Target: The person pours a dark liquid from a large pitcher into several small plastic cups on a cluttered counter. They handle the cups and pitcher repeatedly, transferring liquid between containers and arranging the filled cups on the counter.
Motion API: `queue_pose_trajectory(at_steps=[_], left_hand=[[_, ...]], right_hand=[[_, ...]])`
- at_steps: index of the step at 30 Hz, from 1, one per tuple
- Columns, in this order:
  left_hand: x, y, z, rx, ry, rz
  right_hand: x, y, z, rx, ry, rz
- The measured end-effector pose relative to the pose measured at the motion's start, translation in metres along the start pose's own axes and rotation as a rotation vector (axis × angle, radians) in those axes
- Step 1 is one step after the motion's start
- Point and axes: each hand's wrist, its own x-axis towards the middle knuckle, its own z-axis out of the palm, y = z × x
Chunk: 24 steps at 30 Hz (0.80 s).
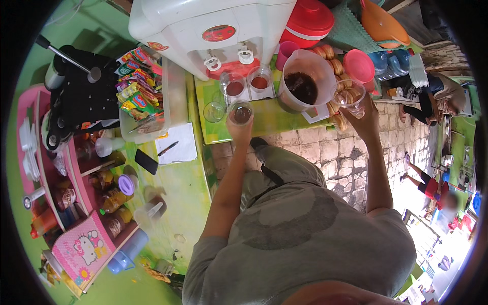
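My left hand (240,129) holds a clear drinking glass (241,113) with dark liquid in it, at the front of the green table. In my right hand (362,114) is another clear glass (349,93), held up beside a plastic pitcher (291,63) of dark brown liquid. No liquid can be made out in that glass. Two glasses of reddish-brown liquid, one on the left (233,87) and one on the right (260,82), stand below the taps of a white water dispenser (183,38). An apparently empty glass (214,112) stands left of my left hand.
Bread rolls (337,66) lie behind the pitcher, near a pink lid (358,66) and a red cooler jug (309,19). To the left are a bin of sachets (139,91), a phone (146,161), a pen on paper (167,148) and a pink shelf (49,183). Other people (434,190) are farther right.
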Motion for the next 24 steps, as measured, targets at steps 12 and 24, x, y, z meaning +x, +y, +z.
queue_pose_trajectory(at_steps=[12,24], left_hand=[[-0.003,0.185,-0.004,0.090,-0.275,0.381],[0.025,0.243,0.035,0.617,-0.341,0.741]], right_hand=[[0.003,0.000,0.008,0.102,0.066,-0.020],[0.002,0.002,0.003,0.063,0.091,-0.012]])
